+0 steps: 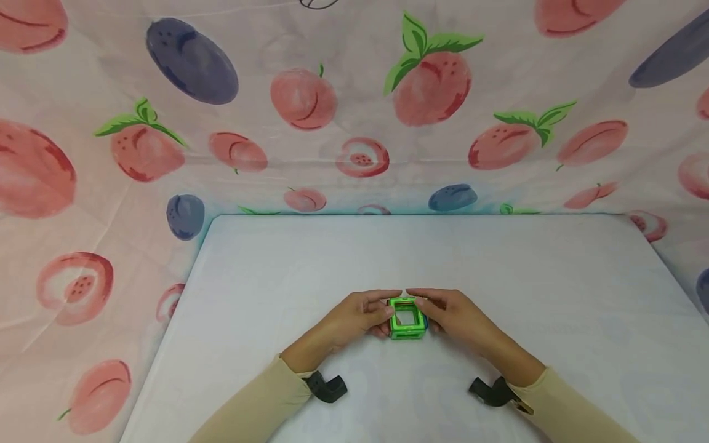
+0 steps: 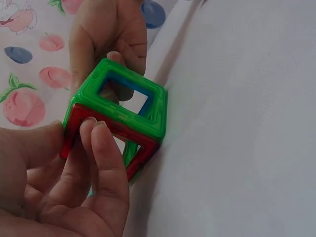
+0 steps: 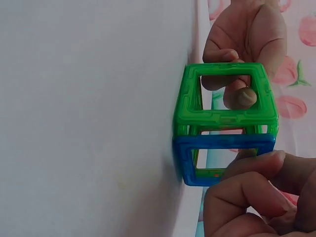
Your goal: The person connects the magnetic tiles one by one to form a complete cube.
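Observation:
A small cube of see-through magnetic square tiles (image 1: 408, 336) stands on the white table between both hands. A green tile (image 2: 118, 116) forms its near side in the left wrist view. Along the left side is a red tile (image 2: 148, 154), and a blue tile (image 3: 222, 141) makes up the right side. My left hand (image 1: 357, 317) grips the cube with its thumb at an upper edge and bent fingers against the red tile. From the other side my right hand (image 1: 456, 317) holds it, thumb at a top corner, fingers around the blue tile.
The white tabletop (image 1: 277, 258) spreads around the cube. Behind it and at its sides hangs a fruit-patterned cloth (image 1: 310, 147). Black curved mounts (image 1: 327, 387) jut from the wrists below beige sleeves (image 1: 260, 397).

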Demonstrator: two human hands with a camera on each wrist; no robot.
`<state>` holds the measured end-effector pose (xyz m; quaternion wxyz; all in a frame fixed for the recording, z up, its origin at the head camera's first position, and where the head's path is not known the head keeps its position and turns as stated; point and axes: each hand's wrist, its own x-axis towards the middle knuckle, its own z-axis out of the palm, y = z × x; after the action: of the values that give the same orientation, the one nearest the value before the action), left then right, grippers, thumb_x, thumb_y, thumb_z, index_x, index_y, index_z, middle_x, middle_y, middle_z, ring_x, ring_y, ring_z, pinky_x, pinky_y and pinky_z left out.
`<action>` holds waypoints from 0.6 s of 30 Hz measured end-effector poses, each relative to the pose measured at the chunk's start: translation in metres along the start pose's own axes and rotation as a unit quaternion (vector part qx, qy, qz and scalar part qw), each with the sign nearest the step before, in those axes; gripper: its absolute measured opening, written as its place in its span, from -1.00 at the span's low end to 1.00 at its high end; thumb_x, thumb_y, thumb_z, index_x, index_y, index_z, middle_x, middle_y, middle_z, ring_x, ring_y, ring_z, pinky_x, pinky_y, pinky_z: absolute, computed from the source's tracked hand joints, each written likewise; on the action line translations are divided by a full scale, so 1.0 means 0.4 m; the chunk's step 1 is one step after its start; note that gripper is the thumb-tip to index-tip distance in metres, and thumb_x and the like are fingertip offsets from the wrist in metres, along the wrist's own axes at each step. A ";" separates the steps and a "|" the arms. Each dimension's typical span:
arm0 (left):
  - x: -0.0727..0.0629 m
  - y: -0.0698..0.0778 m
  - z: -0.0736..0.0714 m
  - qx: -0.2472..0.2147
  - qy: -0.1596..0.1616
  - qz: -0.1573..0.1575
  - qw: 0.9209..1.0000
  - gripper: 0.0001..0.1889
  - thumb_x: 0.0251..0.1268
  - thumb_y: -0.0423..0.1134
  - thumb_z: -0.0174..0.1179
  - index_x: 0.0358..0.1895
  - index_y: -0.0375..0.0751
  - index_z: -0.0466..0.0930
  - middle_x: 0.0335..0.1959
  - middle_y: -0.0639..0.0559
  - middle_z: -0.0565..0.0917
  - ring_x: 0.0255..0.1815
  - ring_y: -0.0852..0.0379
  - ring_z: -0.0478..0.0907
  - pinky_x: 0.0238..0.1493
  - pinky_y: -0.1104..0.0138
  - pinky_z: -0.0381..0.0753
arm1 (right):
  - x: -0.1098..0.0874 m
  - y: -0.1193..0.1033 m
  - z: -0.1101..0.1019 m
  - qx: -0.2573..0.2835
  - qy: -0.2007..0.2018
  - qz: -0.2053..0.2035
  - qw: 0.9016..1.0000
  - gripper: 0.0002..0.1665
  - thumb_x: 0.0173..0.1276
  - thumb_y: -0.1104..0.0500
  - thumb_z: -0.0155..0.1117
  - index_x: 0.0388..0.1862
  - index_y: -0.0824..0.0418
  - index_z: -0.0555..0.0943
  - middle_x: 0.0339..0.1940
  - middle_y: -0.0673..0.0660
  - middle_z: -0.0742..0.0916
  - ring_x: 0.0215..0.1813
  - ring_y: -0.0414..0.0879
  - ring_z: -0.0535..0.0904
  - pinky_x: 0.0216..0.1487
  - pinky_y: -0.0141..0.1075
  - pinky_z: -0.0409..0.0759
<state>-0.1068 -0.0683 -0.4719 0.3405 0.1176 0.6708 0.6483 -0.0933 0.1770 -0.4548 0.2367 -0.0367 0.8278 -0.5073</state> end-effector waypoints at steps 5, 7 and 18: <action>-0.015 0.010 0.002 0.173 0.018 0.042 0.984 -0.33 0.28 -0.10 0.44 0.46 0.00 0.45 -0.19 0.14 0.72 -0.29 0.25 0.68 -0.09 0.38 0.61 | -0.011 0.002 0.008 -0.007 -0.001 -0.019 1.000 -0.47 0.54 -0.06 0.23 0.44 -0.04 0.53 -0.48 0.07 0.57 -0.44 -0.09 0.50 -0.35 -0.31 0.50; -0.021 0.015 0.003 0.245 0.033 0.062 0.967 -0.27 0.21 -0.04 0.49 0.45 0.00 0.46 -0.19 0.17 0.72 -0.32 0.30 0.67 -0.11 0.40 0.57 | -0.019 0.006 0.008 -0.036 -0.002 -0.042 0.998 -0.37 0.46 -0.09 0.33 0.46 -0.04 0.50 -0.41 0.06 0.60 -0.44 -0.14 0.51 -0.36 -0.34 0.51; -0.026 0.025 0.000 0.403 0.026 0.138 0.904 -0.20 0.23 0.04 0.46 0.47 -0.24 0.41 -0.25 0.16 0.68 -0.37 0.37 0.52 -0.27 0.49 0.53 | -0.041 0.012 0.016 -0.234 0.020 -0.204 0.951 -0.04 0.20 -0.10 0.56 0.50 0.23 0.43 -0.37 -0.06 0.55 -0.41 -0.37 0.38 -0.39 -0.45 0.46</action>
<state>-0.1021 -0.0733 -0.4594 0.1534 0.3194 0.8604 0.3664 -0.0752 0.1791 -0.4554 0.0963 -0.2487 0.9026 -0.3378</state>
